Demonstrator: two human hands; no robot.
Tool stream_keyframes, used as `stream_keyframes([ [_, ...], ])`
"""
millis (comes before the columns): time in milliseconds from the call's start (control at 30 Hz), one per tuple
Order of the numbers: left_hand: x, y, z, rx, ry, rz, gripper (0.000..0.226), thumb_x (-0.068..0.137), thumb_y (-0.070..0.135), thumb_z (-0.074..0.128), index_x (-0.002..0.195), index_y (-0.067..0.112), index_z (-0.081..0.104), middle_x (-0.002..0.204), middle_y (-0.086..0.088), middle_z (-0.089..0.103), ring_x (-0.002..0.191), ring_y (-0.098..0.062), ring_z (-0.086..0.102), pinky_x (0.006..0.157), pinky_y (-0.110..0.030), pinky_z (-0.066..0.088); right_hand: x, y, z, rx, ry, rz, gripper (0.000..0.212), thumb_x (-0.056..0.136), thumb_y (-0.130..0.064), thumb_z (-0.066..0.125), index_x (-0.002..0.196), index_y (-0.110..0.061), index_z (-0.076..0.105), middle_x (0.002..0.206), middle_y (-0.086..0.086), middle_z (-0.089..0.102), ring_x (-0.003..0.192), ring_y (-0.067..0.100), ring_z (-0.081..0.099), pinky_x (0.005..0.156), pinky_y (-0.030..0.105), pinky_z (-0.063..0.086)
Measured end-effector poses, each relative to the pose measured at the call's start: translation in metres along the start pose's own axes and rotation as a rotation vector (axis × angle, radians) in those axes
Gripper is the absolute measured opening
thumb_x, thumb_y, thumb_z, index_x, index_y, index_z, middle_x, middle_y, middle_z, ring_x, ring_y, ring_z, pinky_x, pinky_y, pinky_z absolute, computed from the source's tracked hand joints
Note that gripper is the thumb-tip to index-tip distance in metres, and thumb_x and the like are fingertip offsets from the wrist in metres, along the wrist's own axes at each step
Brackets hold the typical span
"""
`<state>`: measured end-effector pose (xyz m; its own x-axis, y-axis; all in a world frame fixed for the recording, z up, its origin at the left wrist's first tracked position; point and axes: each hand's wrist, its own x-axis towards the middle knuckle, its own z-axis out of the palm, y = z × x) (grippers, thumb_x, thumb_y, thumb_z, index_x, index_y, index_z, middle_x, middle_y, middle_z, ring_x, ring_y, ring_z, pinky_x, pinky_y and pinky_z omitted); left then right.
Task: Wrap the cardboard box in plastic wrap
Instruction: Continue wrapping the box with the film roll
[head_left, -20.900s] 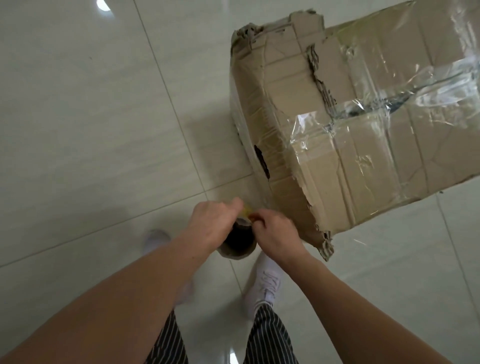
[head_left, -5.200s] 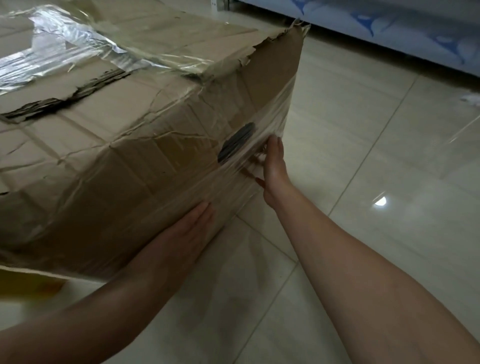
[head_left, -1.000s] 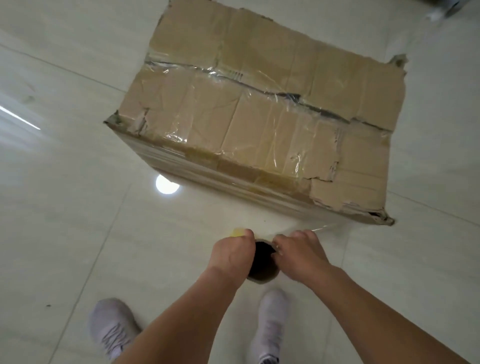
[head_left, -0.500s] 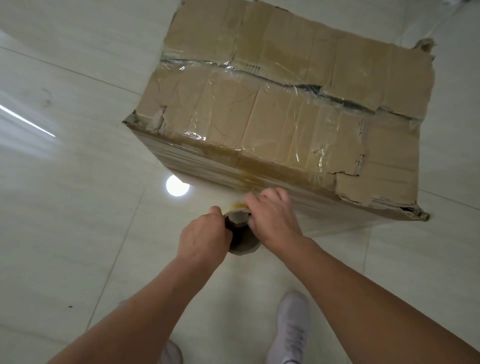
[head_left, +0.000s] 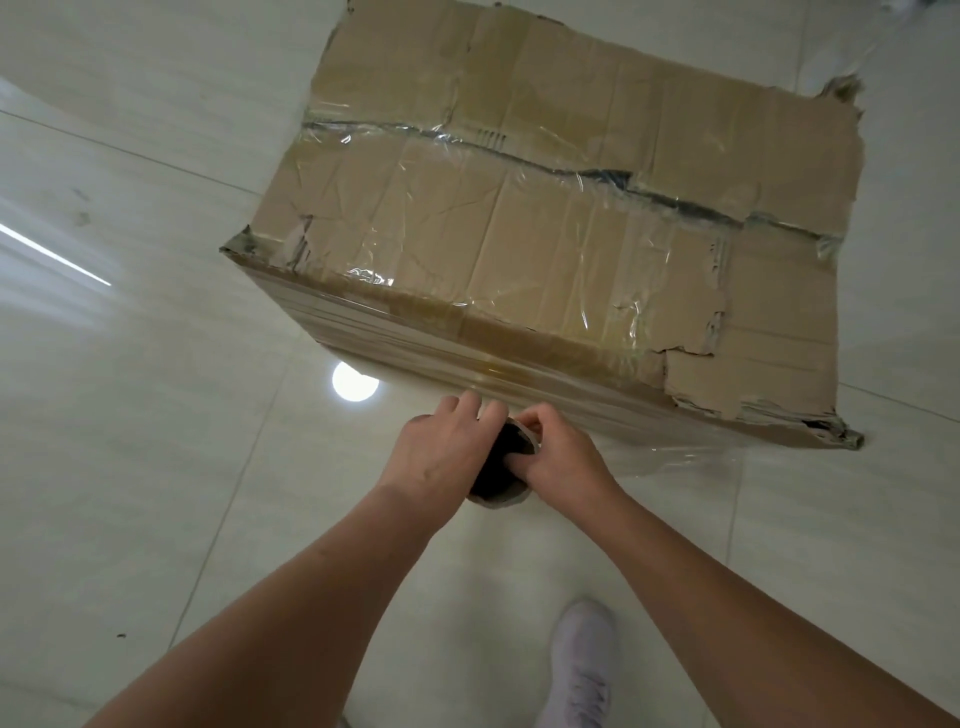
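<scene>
Head view, looking steeply down: a large, battered cardboard box (head_left: 571, 223) sat on a glossy tiled floor (head_left: 130, 415), filling the upper middle of the picture. Its top was creased and torn, with a dark seam running across it under shiny clear film. Bands of plastic wrap (head_left: 467, 353) already covered the side facing the person. A loose sheet of it ran from near the box's ragged lower right corner back toward the hands.

Just in front of that side, the roll (head_left: 500, 470) was held upright, its dark hollow cardboard core facing the camera. The left hand (head_left: 441, 457) was curled around the roll's left side. The right hand (head_left: 563, 462) grasped it from the right, with fingertips tucked into the open end of the core. Both forearms reached in from the bottom edge. A pale shoe (head_left: 584, 670) showed below, and a round lamp reflection (head_left: 355, 381) shone on the tile beside the box.

Judging from this, the wrapping was partway done, since the top looked only partly covered. The likeliest trouble would be the film snagging on the frayed corner and tearing if pulled hard. Slack in the loose sheet could let it fold and cling to itself. A hard tug might also drag the box across the slick tiles, if it is light.
</scene>
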<state>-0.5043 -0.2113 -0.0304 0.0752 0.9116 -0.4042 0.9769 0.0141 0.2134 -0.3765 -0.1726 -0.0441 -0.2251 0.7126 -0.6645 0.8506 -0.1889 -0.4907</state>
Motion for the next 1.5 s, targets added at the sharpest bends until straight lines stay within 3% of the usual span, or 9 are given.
stream_keyframes([
  [200, 0.012, 0.0, -0.006, 0.051, -0.063, 0.019, 0.029, 0.087, 0.008, 0.053, 0.112, 0.013, 0.038, 0.109, -0.003, 0.051, 0.096, -0.022, 0.058, 0.061, -0.027, 0.035, 0.001, -0.001, 0.007, -0.177, 0.006, 0.071, 0.028, 0.086, -0.01, 0.053, 0.113, -0.01, 0.047, 0.11, 0.008, 0.058, 0.103, 0.027, 0.055, 0.07, 0.026, 0.033],
  [400, -0.012, -0.035, -0.003, -0.235, -0.004, -0.285, 0.015, 0.086, 0.01, 0.047, 0.087, 0.013, 0.032, 0.084, -0.004, 0.047, 0.072, -0.028, 0.052, 0.057, -0.03, 0.032, 0.007, -0.042, 0.021, -0.329, 0.039, -0.21, 0.027, 0.088, -0.003, 0.044, 0.114, -0.008, 0.047, 0.118, 0.009, 0.052, 0.108, 0.028, 0.049, 0.083, 0.034, 0.041],
  [567, -0.032, -0.064, 0.006, -0.514, 0.02, -0.605, 0.015, 0.081, 0.016, 0.055, 0.082, 0.009, 0.041, 0.07, -0.006, 0.058, 0.067, -0.028, 0.059, 0.055, -0.035, 0.043, 0.018, -0.07, 0.038, -0.507, 0.024, -0.531, 0.029, 0.09, -0.003, 0.044, 0.118, -0.009, 0.045, 0.12, 0.007, 0.048, 0.112, 0.024, 0.042, 0.073, 0.029, 0.03],
  [733, -0.03, -0.07, 0.012, -0.627, -0.07, -0.72, 0.015, 0.08, 0.02, 0.054, 0.085, 0.009, 0.045, 0.071, -0.01, 0.064, 0.064, -0.025, 0.064, 0.051, -0.03, 0.044, 0.016, -0.068, 0.042, -0.259, 0.016, -0.227, 0.026, 0.09, -0.019, 0.051, 0.115, -0.015, 0.048, 0.118, 0.001, 0.052, 0.107, 0.021, 0.048, 0.077, 0.031, 0.039],
  [833, -0.023, -0.067, 0.004, -0.578, -0.127, -0.691, 0.022, 0.082, 0.021, 0.055, 0.095, 0.009, 0.041, 0.073, -0.007, 0.063, 0.063, -0.022, 0.062, 0.051, -0.028, 0.04, 0.009, -0.055, 0.039, -0.194, -0.004, -0.085, 0.032, 0.089, -0.028, 0.056, 0.118, -0.017, 0.047, 0.114, 0.001, 0.053, 0.101, 0.02, 0.05, 0.075, 0.028, 0.04],
  [1000, -0.013, -0.055, -0.008, 0.037, 0.009, -0.201, 0.035, 0.088, 0.017, 0.052, 0.12, 0.018, 0.037, 0.11, -0.001, 0.048, 0.098, -0.02, 0.052, 0.063, -0.026, 0.035, 0.009, -0.047, 0.043, -0.128, 0.017, -0.075, 0.039, 0.084, -0.015, 0.058, 0.122, -0.017, 0.049, 0.119, 0.002, 0.054, 0.109, 0.02, 0.051, 0.081, 0.028, 0.041],
  [1133, -0.004, -0.056, -0.011, 0.086, -0.004, 0.002, 0.031, 0.09, 0.016, 0.051, 0.119, 0.018, 0.038, 0.114, 0.0, 0.047, 0.105, -0.018, 0.05, 0.064, -0.025, 0.035, 0.008, -0.046, 0.047, -0.103, 0.018, -0.096, 0.043, 0.082, -0.008, 0.058, 0.123, -0.018, 0.051, 0.119, 0.001, 0.053, 0.111, 0.019, 0.051, 0.085, 0.026, 0.041],
  [1300, -0.009, -0.066, -0.013, 0.022, -0.071, -0.031, 0.024, 0.09, 0.012, 0.047, 0.113, 0.014, 0.04, 0.108, -0.005, 0.049, 0.098, -0.023, 0.055, 0.064, -0.027, 0.034, 0.009, -0.054, 0.054, -0.147, 0.045, -0.172, 0.036, 0.083, -0.004, 0.056, 0.116, -0.016, 0.052, 0.12, 0.001, 0.052, 0.115, 0.017, 0.047, 0.093, 0.028, 0.042],
  [1500, -0.038, -0.109, -0.005, -0.293, -0.002, -0.384, 0.017, 0.085, 0.015, 0.051, 0.084, 0.014, 0.034, 0.08, -0.002, 0.044, 0.067, -0.024, 0.045, 0.057, -0.03, 0.033, 0.015, -0.099, 0.073, -0.304, 0.0, -0.401, 0.026, 0.086, -0.004, 0.051, 0.11, -0.012, 0.05, 0.116, 0.001, 0.05, 0.11, 0.019, 0.043, 0.085, 0.031, 0.041],
])
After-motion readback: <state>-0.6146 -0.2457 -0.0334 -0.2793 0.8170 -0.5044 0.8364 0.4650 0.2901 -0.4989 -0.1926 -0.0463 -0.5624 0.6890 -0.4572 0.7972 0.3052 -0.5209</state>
